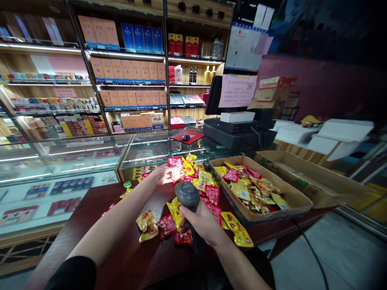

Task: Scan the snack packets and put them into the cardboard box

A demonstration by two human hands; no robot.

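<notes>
My right hand (201,223) is wrapped round the handle of a dark grey barcode scanner (187,193), its head pointing away from me. Farther out, my left hand (165,175) is closed on a red snack packet (175,162) near the far edge of the brown table (102,233). Red and yellow snack packets lie heaped between and beyond my hands, among them a pale yellow packet (205,180). A gold packet (147,225) lies left of the scanner, and a long yellow packet (237,229) lies to its right.
An open cardboard box (282,215) of mixed packets stands at the right, beside another cardboard box (329,193). Beyond the table are a glass display counter (121,141), a mouse (185,137) on a red pad and a monitor (214,94). A black cable (314,253) hangs at the right.
</notes>
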